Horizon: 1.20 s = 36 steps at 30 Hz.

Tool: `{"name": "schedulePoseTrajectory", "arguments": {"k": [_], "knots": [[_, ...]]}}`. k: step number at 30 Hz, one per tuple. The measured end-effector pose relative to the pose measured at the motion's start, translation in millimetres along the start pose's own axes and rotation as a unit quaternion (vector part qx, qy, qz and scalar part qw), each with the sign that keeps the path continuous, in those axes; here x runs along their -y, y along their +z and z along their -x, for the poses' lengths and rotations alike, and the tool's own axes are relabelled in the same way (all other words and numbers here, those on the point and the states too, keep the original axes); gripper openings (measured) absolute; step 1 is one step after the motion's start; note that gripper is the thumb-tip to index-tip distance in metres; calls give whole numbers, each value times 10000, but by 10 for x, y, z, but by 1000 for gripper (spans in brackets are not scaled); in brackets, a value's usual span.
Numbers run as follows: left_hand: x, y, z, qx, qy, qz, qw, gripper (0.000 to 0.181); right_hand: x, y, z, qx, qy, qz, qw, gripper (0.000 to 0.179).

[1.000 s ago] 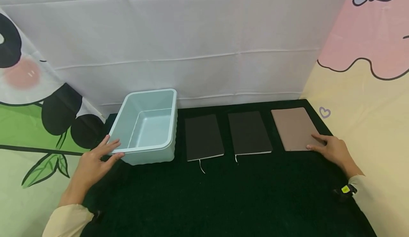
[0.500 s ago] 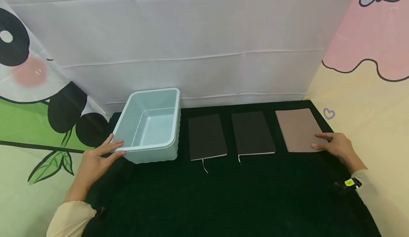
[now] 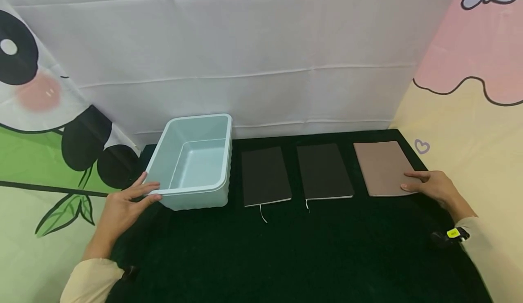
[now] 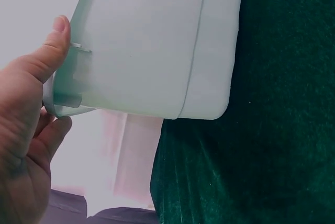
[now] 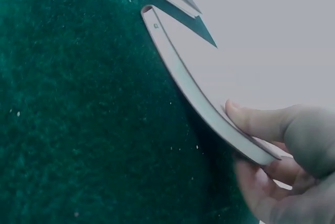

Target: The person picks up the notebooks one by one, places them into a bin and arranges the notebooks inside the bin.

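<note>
At the near left corner of a light blue plastic bin (image 3: 195,200), my left hand (image 3: 122,208) holds the rim. The left wrist view has the thumb against the bin's outer wall (image 4: 146,41) and the fingers at the rim's other edge. On the far right, my right hand (image 3: 440,190) pinches the near right corner of a pinkish-beige notebook (image 3: 382,166). Seen from the right wrist, the thumb lies on top, fingers go underneath, and the notebook (image 5: 183,80) bends upward at that corner. The bin's inside shows only its bare floor.
Two black notebooks (image 3: 266,176) with white ribbon markers lie side by side between bin and beige notebook. Dark green cloth (image 3: 286,257) covers the table. A white sheet (image 3: 253,57) hangs close behind, with printed cloths at both sides.
The head view has shifted slightly, moving the whole scene a little to the right in it. Both hands keep their places on the bin rim and the beige notebook.
</note>
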<state>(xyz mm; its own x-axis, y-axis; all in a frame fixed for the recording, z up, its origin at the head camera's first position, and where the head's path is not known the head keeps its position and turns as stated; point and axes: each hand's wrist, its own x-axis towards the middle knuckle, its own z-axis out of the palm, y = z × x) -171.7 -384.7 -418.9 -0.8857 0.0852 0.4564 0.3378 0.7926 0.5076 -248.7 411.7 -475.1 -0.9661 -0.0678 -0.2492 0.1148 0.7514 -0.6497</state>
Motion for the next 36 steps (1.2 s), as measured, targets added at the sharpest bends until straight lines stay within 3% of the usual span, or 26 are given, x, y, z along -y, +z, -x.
{"name": "schedulePoseTrajectory", "arguments": {"k": [9, 13, 15, 19, 25, 27, 36], "knots": [[-23, -12, -9, 87, 22, -196, 9998, 23, -13, 6, 15, -12, 28, -888, 9960, 79], [-10, -11, -25, 73, 187, -116, 9997, 22, -54, -2, 36, 8, 188, -1600, 9869, 77], [-10, -7, -41, 87, 280, -86, 9995, 21, -90, -11, 61, 67, 263, -2184, 9755, 61], [-21, -9, -61, 122, 376, -45, 9992, 20, -148, -33, 121, 233, 409, -3339, 9414, 28], [-38, -24, -47, 90, 465, -15, 9989, 20, -145, -43, 215, 277, 623, -4423, 8943, 29], [-40, -29, -43, 99, 476, -7, 9988, 21, -134, -49, 244, 247, 621, -4623, 8842, 30], [-41, -49, -25, 227, 358, -123, 9990, 23, -77, -65, 323, 170, 551, -5122, 8569, 32]]}}
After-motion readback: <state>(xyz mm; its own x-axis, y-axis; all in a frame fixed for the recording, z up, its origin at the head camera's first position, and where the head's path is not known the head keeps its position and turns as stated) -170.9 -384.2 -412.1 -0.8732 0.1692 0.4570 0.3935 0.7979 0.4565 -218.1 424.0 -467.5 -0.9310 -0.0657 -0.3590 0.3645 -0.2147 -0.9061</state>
